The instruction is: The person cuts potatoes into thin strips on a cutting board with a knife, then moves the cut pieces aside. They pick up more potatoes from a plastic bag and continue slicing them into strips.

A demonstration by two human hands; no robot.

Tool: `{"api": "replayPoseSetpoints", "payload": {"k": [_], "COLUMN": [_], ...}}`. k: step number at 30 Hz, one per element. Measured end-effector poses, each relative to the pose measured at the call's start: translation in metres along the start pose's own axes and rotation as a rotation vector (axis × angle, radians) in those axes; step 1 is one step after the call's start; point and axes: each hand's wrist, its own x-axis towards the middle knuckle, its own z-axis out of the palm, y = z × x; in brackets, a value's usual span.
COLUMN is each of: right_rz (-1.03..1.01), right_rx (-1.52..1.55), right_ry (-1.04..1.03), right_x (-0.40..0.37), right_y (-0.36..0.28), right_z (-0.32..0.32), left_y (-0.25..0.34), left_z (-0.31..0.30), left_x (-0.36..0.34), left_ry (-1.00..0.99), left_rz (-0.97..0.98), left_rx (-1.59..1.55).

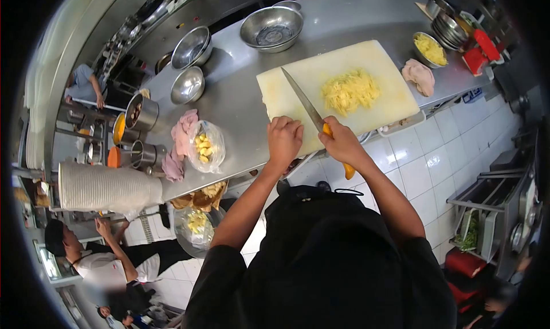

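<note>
My right hand (342,141) is wrapped round the orange handle of a kitchen knife (305,102), whose long blade lies over the white cutting board (395,102) and points away to the left. At the board's near edge, my left hand (285,137) has its fingers curled down; whatever they hold, if anything, is hidden beneath them. A heap of pale yellow shreds (350,92) sits on the board, right of the blade. To the left of my left hand, a clear plastic bag (206,147) holds peeled yellow pieces.
Metal bowls (271,29) stand at the back of the steel table (235,88). A bowl of shreds (429,49) and a pink cloth (419,77) lie right. Stacked white containers (109,187) stand left, near another person (109,254). Below is a bagged basin (195,231).
</note>
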Motion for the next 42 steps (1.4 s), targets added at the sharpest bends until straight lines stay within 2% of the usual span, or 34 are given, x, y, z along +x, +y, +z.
{"api": "replayPoseSetpoints", "payload": {"k": [8, 14, 23, 26, 32, 35, 42], "right_rz": [-0.006, 0.126, 0.102, 0.033, 0.161, 0.213, 0.130], "right_rx": [-0.058, -0.094, -0.205, -0.205, -0.096, -0.096, -0.214], "right_ry": [-0.091, -0.195, -0.162, -0.141, -0.219, -0.242, -0.172], "right_x": [0.011, 0.014, 0.021, 0.036, 0.064, 0.050, 0.045], "right_y": [-0.016, -0.036, -0.036, -0.028, -0.051, -0.055, -0.031], "right_z": [0.005, 0.011, 0.029, 0.034, 0.017, 0.015, 0.039], "left_y": [-0.009, -0.015, -0.017, -0.016, -0.020, -0.016, -0.018], "left_z": [0.005, 0.022, 0.028, 0.028, 0.030, 0.025, 0.026], "left_x": [-0.001, -0.002, -0.003, -0.002, -0.006, -0.004, -0.004], "left_ry": [0.065, 0.149, 0.192, 0.186, 0.176, 0.199, 0.186], "left_rz": [-0.166, -0.256, -0.293, -0.334, -0.352, -0.473, -0.487], "left_rx": [-0.023, -0.080, -0.077, -0.105, -0.075, -0.135, -0.156]}}
